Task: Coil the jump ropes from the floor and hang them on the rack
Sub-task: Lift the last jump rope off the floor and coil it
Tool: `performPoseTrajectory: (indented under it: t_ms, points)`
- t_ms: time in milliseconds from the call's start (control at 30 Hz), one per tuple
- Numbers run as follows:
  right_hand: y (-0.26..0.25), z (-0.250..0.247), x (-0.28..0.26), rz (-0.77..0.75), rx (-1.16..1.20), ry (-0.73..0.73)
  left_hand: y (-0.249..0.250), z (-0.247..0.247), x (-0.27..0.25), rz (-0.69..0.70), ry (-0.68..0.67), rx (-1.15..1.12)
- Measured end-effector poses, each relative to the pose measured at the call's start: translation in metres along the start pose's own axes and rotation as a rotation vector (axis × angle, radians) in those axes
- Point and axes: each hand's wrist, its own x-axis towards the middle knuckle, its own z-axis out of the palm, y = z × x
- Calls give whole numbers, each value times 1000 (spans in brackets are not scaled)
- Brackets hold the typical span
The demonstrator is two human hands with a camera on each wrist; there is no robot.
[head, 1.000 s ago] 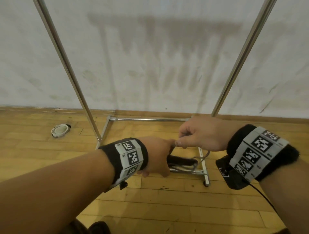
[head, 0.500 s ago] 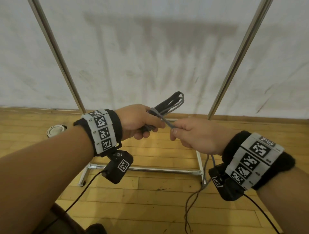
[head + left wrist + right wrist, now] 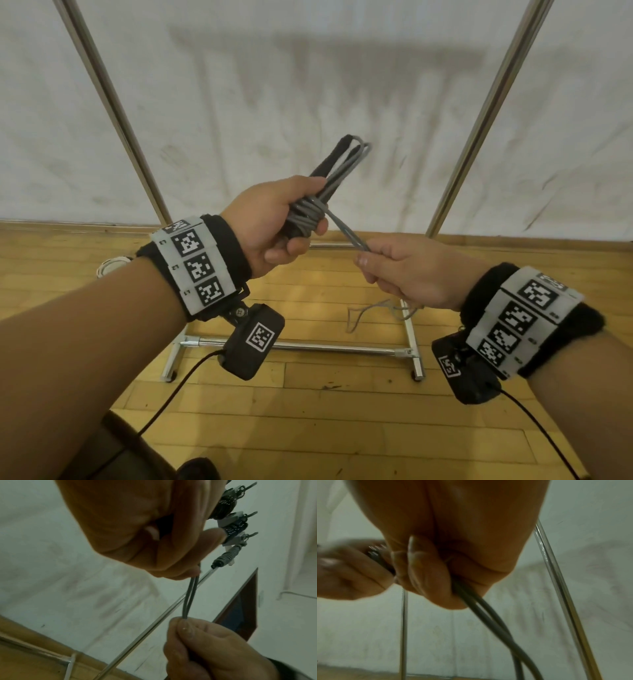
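Status: mid-coil on one grey cord jump rope with black foam handles (image 3: 337, 178). Left hand (image 3: 270, 222) is fisted round the bundle — both handles plus folded cord loops, held up at chest level in front of the chrome tube garment rack (image 3: 479, 113), well clear of the wooden plank floor (image 3: 325, 411). Several cord turns are already wrapped crosswise round the bundle, just above the left fingers.

Right hand (image 3: 411, 274) pinches a doubled run of the cord between thumb and fingers; the stretch between the two hands looks taut. Right wrist view shows two cord strands leaving the bottom of that fist. The remaining tail (image 3: 373, 310) hangs below the right hand near the rack's base rail; can't tell if it touches the floor.

Done, judging from the left wrist view: at least three wrapped rope bundles (image 3: 229, 515) already hang on the rack's hooks.

Left for this rope: wrap the remaining tail, secure it, hang the bundle on a hook. A white coiled item (image 3: 111, 265) lies on the floor left of the rack — possibly another rope, too small to confirm.
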Motion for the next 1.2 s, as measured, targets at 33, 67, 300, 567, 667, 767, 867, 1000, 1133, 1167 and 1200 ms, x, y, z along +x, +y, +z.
performPoseTrajectory:
  t_ms: [33, 67, 300, 567, 667, 767, 867, 1000, 1133, 1167, 1200]
  points:
    - [3, -1, 1, 15, 12, -25, 0, 1, -3, -9, -103, 28]
    - [6, -4, 1, 43, 14, -57, 0, 3, -6, -40, -229, 82]
    - [1, -5, 4, 192, -438, -238, -27, 29, -21, -410, -521, 1151]
    - [-35, 11, 4, -3, -723, -83, -49, 26, -5, -350, -176, 1287]
    - [-40, 13, -2, -4, -626, -31, -42, 14, 7, -303, -7, 1181]
    - [-39, 15, -6, 10, -448, 30, -31, -1, 16, -241, 123, 924]
    - [-31, 9, -5, 16, -338, 67, -23, -11, 18, -184, 74, 601]
    - [-22, 3, -3, 14, -199, 66, -19, -13, 14, -206, -89, 377]
    - [-18, 1, -2, -1, -242, 59, -20, -8, 14, -168, 9, 282]
    - [-18, 0, -2, -6, -257, 55, -21, -8, 14, -137, 45, 253]
    - [-17, 0, -1, -9, -254, 52, -21, -8, 15, -106, 69, 224]
